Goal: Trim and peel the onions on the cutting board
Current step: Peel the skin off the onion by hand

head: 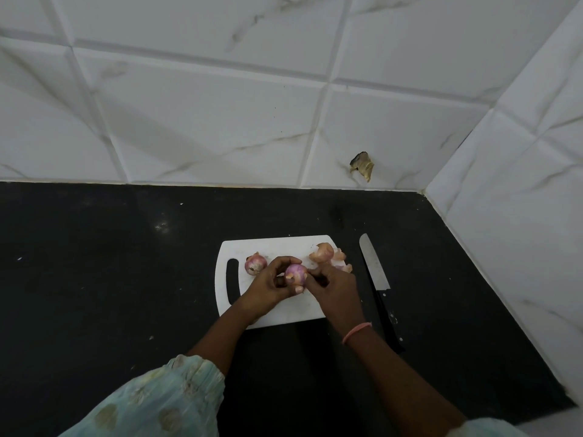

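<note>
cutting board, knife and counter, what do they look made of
Cutting board: probably plastic, judging by its uniform matte white and the moulded slot handle. Knife: the blade looks like bare steel with a dull grey sheen; the black handle with pale rivets could be plastic or wood. Counter: seemingly polished dark stone, black with faint reflections and pale specks.
</note>
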A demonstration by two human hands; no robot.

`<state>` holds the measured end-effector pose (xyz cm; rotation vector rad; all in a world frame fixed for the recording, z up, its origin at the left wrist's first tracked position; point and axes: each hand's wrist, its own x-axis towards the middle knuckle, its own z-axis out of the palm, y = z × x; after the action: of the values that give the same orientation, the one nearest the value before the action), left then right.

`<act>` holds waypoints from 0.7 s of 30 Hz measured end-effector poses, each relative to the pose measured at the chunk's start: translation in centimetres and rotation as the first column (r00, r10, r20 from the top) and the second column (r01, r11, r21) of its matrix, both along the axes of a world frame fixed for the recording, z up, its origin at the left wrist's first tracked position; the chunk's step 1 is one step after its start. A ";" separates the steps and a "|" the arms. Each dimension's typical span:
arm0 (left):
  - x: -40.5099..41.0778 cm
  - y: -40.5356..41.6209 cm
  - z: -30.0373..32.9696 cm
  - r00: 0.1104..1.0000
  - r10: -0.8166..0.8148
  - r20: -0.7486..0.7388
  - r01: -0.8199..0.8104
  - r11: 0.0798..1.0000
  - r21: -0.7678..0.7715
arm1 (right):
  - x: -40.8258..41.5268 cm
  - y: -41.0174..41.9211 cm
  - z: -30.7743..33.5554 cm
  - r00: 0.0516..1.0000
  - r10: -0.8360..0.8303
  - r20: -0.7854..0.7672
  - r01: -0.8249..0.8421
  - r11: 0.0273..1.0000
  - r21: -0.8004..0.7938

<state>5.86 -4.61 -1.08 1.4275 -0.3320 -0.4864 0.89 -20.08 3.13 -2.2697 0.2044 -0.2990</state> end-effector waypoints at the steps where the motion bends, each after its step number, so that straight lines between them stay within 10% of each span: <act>1: 0.0 0.0 0.0 1.000 0.003 0.001 -0.003 1.000 0.002 | 0.0 0.1 0.0 1.000 -0.003 0.001 0.003 1.000 -0.010; 21: 0.0 -0.2 -0.7 0.995 0.033 0.090 -0.033 0.999 -0.002 | 0.0 0.8 -0.1 0.999 -0.035 -0.026 0.037 0.996 0.077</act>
<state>5.83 -4.85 -1.82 1.4544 -0.3802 -0.3963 0.85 -19.23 3.05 -2.1961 0.2659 -0.2777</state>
